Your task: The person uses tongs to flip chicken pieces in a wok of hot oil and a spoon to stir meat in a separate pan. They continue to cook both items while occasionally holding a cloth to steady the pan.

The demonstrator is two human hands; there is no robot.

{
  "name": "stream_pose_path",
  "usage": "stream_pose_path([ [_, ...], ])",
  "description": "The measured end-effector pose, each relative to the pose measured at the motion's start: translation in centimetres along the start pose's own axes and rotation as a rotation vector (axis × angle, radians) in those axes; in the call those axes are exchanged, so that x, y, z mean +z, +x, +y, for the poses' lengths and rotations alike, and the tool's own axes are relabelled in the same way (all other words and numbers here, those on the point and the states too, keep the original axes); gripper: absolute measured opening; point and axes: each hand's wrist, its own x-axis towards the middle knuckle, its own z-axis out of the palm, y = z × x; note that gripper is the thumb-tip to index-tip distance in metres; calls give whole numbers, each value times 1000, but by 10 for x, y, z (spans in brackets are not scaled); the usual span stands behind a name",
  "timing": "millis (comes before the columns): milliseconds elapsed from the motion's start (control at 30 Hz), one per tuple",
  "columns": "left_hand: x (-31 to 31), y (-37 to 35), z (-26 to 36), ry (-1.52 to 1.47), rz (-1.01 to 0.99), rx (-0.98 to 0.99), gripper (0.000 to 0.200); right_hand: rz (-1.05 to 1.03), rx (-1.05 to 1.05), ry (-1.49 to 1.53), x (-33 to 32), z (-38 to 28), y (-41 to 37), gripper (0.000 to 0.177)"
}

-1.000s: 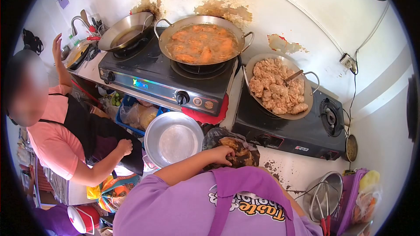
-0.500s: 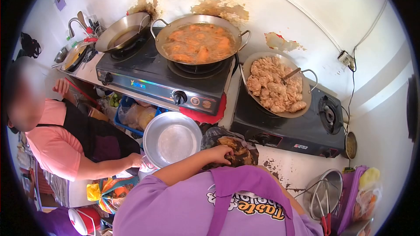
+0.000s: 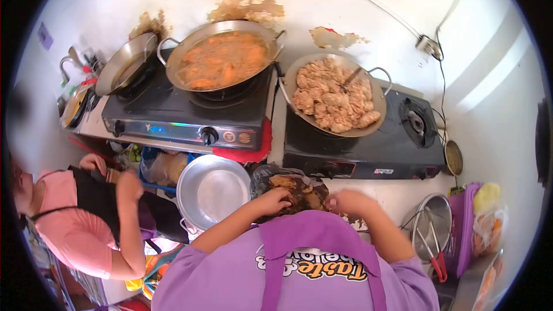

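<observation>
Bag (image 3: 260, 177): dark crinkled plastic, mouth open upward, sitting on the counter (image 3: 397, 193) at 12 o'clock from my chest, just in front of the stoves; its long axis runs 9 to 3 o'clock. Contents: fried pieces (image 3: 292, 187) – brown, lumpy, rough-crusted.

Left hand (image 3: 275, 200): on the bag's 7 o'clock side, fingers curled down onto the fried pieces and touching them; I cannot tell whether a piece is actually gripped. Right hand (image 3: 348, 201): at the bag's 4 o'clock edge, knuckles up, fingers bent downward, blurred; grip state cannot be told. The bag lies between both hands; the left is the one further inside it.

Bowl (image 3: 212, 189): round, shallow, bare bright metal, just beside the bag at its 9 o'clock.

At 11 o'clock, a wok (image 3: 222, 57) of bubbling orange oil with pieces in it, on the double stove (image 3: 173, 112); at 1 o'clock, a pan (image 3: 334, 95) heaped with pale battered pieces – a utensil handle sticks out of the heap – on the second stove (image 3: 368, 147).

At 4 o'clock, a metal strainer (image 3: 419, 224) holding red-handled tongs (image 3: 431, 249).

At 8 o'clock, another person in a pink top, one hand (image 3: 129, 184) raised near the bowl, not touching it.
</observation>
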Motion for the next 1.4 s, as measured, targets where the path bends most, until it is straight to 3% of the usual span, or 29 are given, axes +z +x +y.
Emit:
stream_pose_path([
  [33, -3, -4, 6, 4, -21, 7, 25, 158, -40, -42, -32, -9, -7, 20],
  [100, -11, -9, 15, -162, 183, -107, 24, 566, -205, -100, -83, -28, -19, 13],
  [167, -22, -8, 17, -174, 245, -64, 24, 926, -317, -328, -124, -45, -17, 11],
  [233, -26, -11, 20, -686, 405, -138, 23, 1234, -350, -627, -154, -51, 0, 8],
  [300, -43, -10, 36, -710, 419, -61, 26, 1188, -282, -956, -176, -40, 24, 9],
  [333, -54, -10, 58, -784, 562, -38, 28, 1187, -276, -950, -183, -27, 41, 9],
  [367, -60, -10, 69, -855, 707, -15, 29, 1128, -222, -1128, -188, -12, 59, 9],
  [433, -68, -6, 67, -911, 703, -4, 31, 1070, -160, -1305, -204, -5, 73, 10],
  [500, -78, -1, 80, -1038, 808, -27, 35, 470, 171, -1170, -222, -10, 76, 12],
  [700, -116, 27, 108, -1209, 899, -167, 30, 427, 331, -962, -260, 8, 74, 10],
  [800, -130, 43, 106, -1112, 905, -98, 28, 544, 375, -942, -285, 15, 53, 10],
  [1000, -147, 79, 106, -1019, 911, -5, 29, 580, 580, -869, -313, 31, 24, 12],
  [1100, -150, 91, 108, -959, 908, 28, 30, 567, 586, -909, -303, 60, 39, 13],
  [1167, -151, 98, 104, -679, 960, 4, 32, 534, 592, -873, -300, 74, 50, 12],
  [1233, -151, 102, 97, -603, 969, 25, 37, 511, 557, -825, -300, 90, 62, 12],
  [1300, -151, 105, 101, -164, 1116, -93, 40, 517, 506, -834, -302, 98, 69, 12],
  [1400, -153, 101, 110, -76, 1125, -109, 39, 510, 407, -842, -314, 109, 81, 12],
])
